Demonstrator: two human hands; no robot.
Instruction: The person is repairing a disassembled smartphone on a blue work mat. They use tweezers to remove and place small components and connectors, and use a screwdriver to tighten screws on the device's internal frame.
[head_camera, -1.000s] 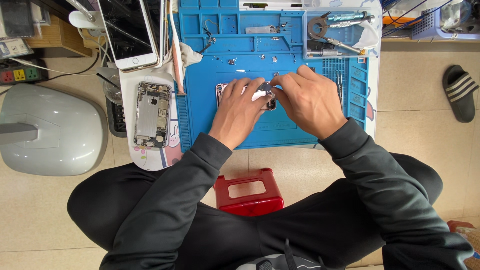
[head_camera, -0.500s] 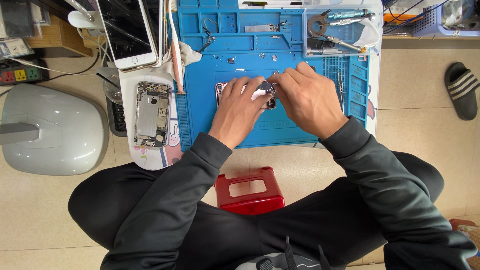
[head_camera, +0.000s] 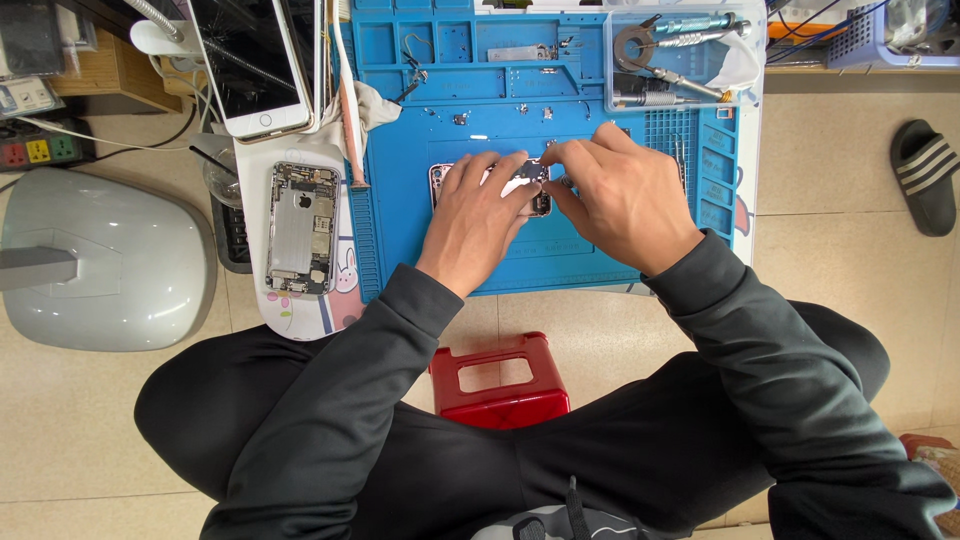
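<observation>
An opened phone (head_camera: 536, 186) lies on the blue work mat (head_camera: 590, 250), mostly hidden under my hands. My left hand (head_camera: 478, 215) rests on its left side and pins it down, fingers curled over the body. My right hand (head_camera: 620, 195) comes in from the right, its fingertips pinched at a small part on the phone's upper edge. Whether a tool is in those fingers I cannot tell.
A gutted phone shell (head_camera: 301, 228) lies on a white pad left of the mat. A white phone screen (head_camera: 258, 65) leans behind it. A clear tray of tools (head_camera: 685, 50) sits on the mat's far right. A red stool (head_camera: 497, 380) stands between my legs, a grey lamp base (head_camera: 105, 265) at left, a sandal (head_camera: 925, 175) at right.
My hands have barely shifted; the fingertips of both stay together over the phone's top edge.
</observation>
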